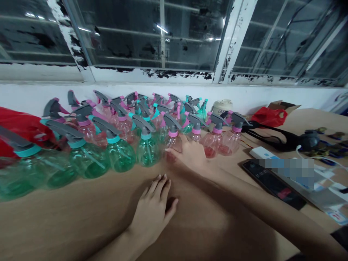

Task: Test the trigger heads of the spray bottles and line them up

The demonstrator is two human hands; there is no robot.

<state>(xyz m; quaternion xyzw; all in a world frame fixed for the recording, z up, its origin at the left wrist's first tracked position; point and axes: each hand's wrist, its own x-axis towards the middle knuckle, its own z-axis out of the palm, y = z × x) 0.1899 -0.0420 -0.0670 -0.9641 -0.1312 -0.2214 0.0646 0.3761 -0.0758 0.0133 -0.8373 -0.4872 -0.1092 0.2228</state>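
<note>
My left hand [154, 208] lies flat on the brown table [81, 217], fingers stretched toward the bottles and holding nothing. My right hand [190, 154] reaches forward to a pink spray bottle [173, 139] with a grey trigger and pink collar; its fingers touch the bottle's base without wrapping round it. Rows of spray bottles stand against the white wall. Green ones with teal collars [119, 152] fill the left, and pink ones [214, 139] stand to the right.
A red plastic bag [21, 127] lies at the far left, another red bag [268, 116] by a cardboard box at the back right. Black scissors [274, 137], a dark phone [273, 185], a white charger and papers lie on the right. Windows run above the wall.
</note>
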